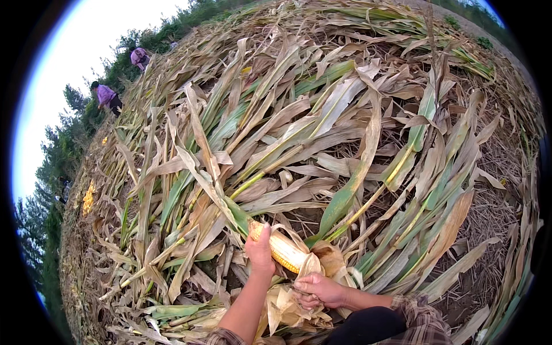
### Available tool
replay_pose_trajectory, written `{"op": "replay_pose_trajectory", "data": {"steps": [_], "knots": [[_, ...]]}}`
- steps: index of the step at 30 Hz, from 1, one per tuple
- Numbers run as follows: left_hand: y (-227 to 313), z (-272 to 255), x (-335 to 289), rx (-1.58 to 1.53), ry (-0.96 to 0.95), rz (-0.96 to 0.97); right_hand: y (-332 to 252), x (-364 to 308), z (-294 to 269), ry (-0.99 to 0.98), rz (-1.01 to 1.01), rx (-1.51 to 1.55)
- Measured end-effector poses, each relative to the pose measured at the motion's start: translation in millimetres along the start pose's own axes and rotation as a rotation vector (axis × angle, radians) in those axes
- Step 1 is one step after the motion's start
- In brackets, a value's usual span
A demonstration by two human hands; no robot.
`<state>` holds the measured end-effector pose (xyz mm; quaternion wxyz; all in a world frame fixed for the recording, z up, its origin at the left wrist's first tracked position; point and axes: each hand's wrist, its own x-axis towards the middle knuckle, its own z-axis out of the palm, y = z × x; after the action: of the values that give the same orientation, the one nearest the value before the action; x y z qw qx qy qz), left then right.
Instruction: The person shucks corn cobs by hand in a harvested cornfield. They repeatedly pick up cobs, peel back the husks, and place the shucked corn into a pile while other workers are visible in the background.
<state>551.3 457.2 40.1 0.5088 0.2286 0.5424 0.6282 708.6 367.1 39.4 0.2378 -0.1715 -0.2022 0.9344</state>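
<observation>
A yellow ear of corn [283, 250] lies slantwise between my hands, its kernels bare along most of the visible length. My left hand [260, 250] is closed around its upper left end, thumb laid along the cob. Pale dry husk [313, 265] is peeled back toward the lower right end. My right hand [317, 290] is closed on that husk, fingers curled under. More loose husk [284, 307] hangs below, between my forearms. Long dry leaves run past the cob on both sides.
Cut corn stalks [276, 155] with brown and green leaves cover the ground in layers. A heap of yellow ears [88, 198] lies far left. Two people in purple tops, one nearer [106, 96] and one farther [139, 58], stand at the field's left edge by trees. My dark-clothed knee [368, 328] shows below.
</observation>
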Motion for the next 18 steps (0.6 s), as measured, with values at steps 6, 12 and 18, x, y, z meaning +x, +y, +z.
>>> {"op": "replay_pose_trajectory", "data": {"steps": [6, 12, 18], "knots": [[33.1, 9.3, 0.9, 0.225, -0.017, 0.242, -28.1, -45.9, -37.0, 0.074, -0.09, -0.128], [101.5, 44.7, -41.8, 0.383, -0.152, 0.65, -98.5, -23.8, 11.1, 0.572, -0.664, -1.444], [120.9, 54.3, -45.2, 0.425, -0.211, 0.697, -63.4, 47.5, 26.8, 0.231, -0.61, -0.817]]}}
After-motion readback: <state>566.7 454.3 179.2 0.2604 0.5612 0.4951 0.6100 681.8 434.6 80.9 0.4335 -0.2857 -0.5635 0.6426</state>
